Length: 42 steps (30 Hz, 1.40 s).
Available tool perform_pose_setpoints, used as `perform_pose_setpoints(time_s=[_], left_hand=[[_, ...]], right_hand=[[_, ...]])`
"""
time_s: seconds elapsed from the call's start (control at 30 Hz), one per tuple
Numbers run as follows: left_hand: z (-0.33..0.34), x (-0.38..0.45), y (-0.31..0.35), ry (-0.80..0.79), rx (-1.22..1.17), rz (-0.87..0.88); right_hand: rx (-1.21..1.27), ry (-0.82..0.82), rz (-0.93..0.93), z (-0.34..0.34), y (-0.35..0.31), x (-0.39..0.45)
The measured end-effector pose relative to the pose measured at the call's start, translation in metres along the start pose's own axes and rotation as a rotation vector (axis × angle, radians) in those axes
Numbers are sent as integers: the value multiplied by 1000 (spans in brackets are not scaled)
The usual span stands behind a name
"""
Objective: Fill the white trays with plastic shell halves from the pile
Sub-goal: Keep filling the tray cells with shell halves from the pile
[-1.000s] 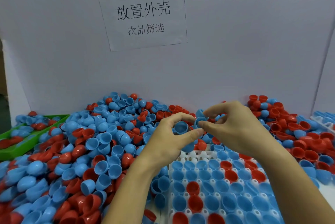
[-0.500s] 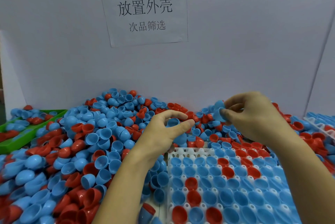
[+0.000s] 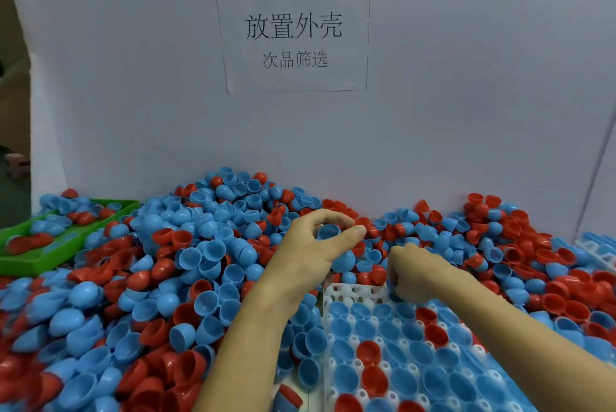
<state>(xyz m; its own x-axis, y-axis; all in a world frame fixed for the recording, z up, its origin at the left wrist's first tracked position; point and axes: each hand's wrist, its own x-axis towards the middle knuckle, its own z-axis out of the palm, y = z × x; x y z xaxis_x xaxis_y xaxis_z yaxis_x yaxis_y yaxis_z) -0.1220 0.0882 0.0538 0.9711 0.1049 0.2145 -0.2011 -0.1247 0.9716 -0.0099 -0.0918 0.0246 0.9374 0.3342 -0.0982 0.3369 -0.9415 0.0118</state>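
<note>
Left hand (image 3: 308, 255) pinches a blue shell half (image 3: 328, 232) above the pile (image 3: 173, 265). Right hand (image 3: 411, 273), fingers curled, contents hidden, at the white tray's (image 3: 353, 290) far edge. Seat each half cup-up, squarely in an empty far-row pocket.

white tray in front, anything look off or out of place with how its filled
Mostly orderly: the white tray holds blue and red shell halves, open side up. Its far row by the right hand is bare, and loose shells from the pile crowd its left edge. The green tray also holds shells.
</note>
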Motion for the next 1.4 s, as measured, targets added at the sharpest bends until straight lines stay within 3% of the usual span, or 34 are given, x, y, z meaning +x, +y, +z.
perform_pose_setpoints(time_s=[0.37,0.7,1.07,1.3,1.4], left_hand=[[1,0,2,-2,-27,-7],[3,-1,4,-12,-42,-9],[5,1,1,-17,-21,-13],[12,5,-2,49,-31,-67],[14,6,-5,77,-12,-57]], right_hand=[[36,-24,-48,7,12,3],[205,143,-92,1,29,6],[112,167,-75,7,21,-3],[536,430,-162,-42,-7,-48],[789,345,-270,-55,-30,-79]])
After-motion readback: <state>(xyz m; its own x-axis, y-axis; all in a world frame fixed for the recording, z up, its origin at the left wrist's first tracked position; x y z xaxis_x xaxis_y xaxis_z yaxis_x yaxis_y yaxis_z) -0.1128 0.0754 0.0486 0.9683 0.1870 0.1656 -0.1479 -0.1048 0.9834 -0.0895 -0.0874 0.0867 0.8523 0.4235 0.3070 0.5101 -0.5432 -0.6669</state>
